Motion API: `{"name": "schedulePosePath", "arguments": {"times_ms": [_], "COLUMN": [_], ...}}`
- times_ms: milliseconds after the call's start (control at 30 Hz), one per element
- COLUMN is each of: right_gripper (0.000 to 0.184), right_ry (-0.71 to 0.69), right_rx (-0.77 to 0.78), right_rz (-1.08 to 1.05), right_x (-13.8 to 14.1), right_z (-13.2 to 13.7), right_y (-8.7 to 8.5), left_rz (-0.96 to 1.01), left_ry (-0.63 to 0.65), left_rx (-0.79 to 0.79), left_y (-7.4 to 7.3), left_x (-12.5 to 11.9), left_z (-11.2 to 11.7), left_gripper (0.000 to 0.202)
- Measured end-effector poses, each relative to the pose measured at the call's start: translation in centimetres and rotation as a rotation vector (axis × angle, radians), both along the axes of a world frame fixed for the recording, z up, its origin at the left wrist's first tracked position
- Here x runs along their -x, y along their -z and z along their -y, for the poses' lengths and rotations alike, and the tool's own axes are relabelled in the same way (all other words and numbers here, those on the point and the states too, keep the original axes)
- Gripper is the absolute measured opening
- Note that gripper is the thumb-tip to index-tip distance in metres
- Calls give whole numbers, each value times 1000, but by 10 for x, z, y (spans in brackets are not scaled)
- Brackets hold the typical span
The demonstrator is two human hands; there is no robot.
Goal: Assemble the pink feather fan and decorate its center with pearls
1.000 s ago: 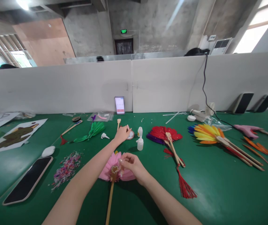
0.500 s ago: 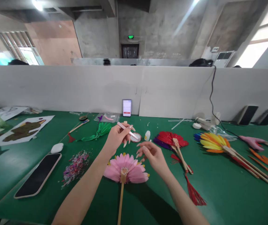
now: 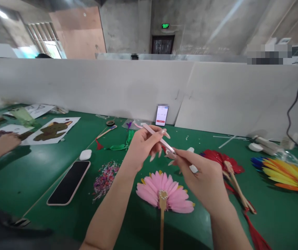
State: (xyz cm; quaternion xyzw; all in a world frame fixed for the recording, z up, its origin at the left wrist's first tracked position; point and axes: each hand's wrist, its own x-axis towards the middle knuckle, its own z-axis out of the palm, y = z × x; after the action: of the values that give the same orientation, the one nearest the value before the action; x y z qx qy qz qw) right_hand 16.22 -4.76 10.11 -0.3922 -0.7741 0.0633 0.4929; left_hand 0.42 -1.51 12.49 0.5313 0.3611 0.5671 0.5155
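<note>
My left hand (image 3: 141, 147) is raised above the green table (image 3: 47, 166) and pinches a pale pink tweezer-like tool (image 3: 157, 138) that slants down to the right. My right hand (image 3: 201, 175) meets the tool's lower tip with pinched fingertips; whatever it holds there is too small to see. Below both hands lies a pink feather fan (image 3: 166, 192) on a wooden stick (image 3: 162, 227), with a beaded ornament at its centre.
A black phone (image 3: 69, 182) and a white case (image 3: 85, 155) lie left, beside a heap of coloured bits (image 3: 105, 176). Red fan (image 3: 223, 165) and rainbow fan (image 3: 281, 172) lie right. A lit phone (image 3: 161, 115) leans on the white partition. Another person's hand (image 3: 4, 144) rests at far left.
My left hand picked the pink tool up from the small dish and lifted it; my right hand rose from the pink fan to meet the tool's tip. The view swung to the left.
</note>
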Motion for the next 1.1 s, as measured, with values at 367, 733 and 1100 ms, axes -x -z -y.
{"name": "schedulePosePath", "arguments": {"times_ms": [367,733,1100], "right_gripper": [12,39,38], "right_ry": [40,-615,-745], "right_rx": [-207,814,957], "right_rz": [102,-776,-842], "right_x": [-21,-32,-32], "right_z": [-7,0,6], "right_y": [-4,-22,-18], "left_rz": [144,-116,-812], "left_ry": [187,-87,-58], "left_rx": [77,-537,-590], "left_y": [5,1,-4], "left_x": [-30,-25,-12], "left_z": [4,28,26], "left_gripper": [27,7,46]}}
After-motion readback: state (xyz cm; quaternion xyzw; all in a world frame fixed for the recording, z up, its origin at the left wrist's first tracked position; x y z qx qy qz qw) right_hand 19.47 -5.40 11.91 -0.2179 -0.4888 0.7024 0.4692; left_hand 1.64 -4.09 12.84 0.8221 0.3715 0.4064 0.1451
